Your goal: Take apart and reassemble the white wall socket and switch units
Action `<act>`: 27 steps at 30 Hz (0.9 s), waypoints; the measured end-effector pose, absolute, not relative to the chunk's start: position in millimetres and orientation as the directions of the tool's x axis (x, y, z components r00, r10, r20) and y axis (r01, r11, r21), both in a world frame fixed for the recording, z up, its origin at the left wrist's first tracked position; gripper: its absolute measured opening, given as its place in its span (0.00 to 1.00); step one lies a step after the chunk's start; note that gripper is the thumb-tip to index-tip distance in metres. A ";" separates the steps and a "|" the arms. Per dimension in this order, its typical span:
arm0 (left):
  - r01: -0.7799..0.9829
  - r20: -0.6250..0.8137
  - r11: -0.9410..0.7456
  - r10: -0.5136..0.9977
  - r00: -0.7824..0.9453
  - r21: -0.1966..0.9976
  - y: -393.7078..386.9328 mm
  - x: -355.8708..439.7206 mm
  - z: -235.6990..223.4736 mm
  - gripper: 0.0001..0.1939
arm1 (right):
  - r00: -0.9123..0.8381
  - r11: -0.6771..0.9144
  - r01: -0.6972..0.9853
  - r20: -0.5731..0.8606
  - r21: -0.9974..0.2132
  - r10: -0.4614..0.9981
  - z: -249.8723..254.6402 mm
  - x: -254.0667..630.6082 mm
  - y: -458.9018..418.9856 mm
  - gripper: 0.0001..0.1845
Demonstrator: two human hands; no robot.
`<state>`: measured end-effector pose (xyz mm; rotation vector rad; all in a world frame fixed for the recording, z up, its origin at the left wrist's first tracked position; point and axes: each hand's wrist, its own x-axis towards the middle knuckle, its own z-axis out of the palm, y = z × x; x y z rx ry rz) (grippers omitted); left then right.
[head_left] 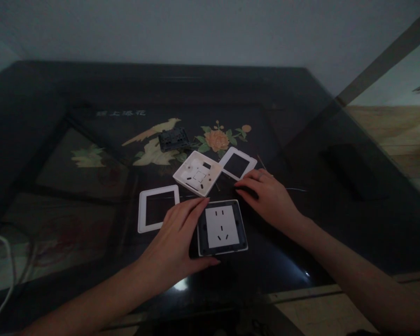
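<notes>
My left hand (177, 231) grips the left side of a wall socket (222, 227), fingers at its top corner and thumb at its lower edge. The socket lies face up, with a white slotted centre, a dark surround and a white rim. To its right, my right hand (269, 198) hovers low over the table beside a white cover frame (244, 173); its thumb and forefinger tips are slightly apart with nothing visible between them. A white back box (198, 179) sits just above the socket. Another white cover frame (142, 210) is partly behind my left hand.
A dark socket insert (173, 139) lies farther back on the glossy black table (301, 126), which has a bird and flower design. Thin screws (261, 162) lie near the right cover frame. A white cable (10, 266) hangs at the left, and a wall (161, 32) stands behind.
</notes>
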<state>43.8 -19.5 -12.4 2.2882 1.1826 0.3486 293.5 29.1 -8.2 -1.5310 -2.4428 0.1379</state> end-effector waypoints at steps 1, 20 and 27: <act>0.677 -0.011 -0.479 0.812 0.584 0.559 -19.7 44.1 -12.9 0.54 | -0.419 0.441 0.881 0.154 -0.173 0.895 -8.9 291.4 31.6 0.09; 0.619 0.193 -0.570 0.800 0.568 0.540 -14.4 37.6 -14.5 0.38 | -0.364 0.386 0.922 0.274 -0.031 0.890 -7.3 276.4 53.3 0.06; 0.587 0.409 -0.613 0.790 0.457 0.529 2.1 35.3 4.9 0.12 | -0.539 0.626 0.728 0.331 -0.279 0.774 28.1 269.2 13.2 0.04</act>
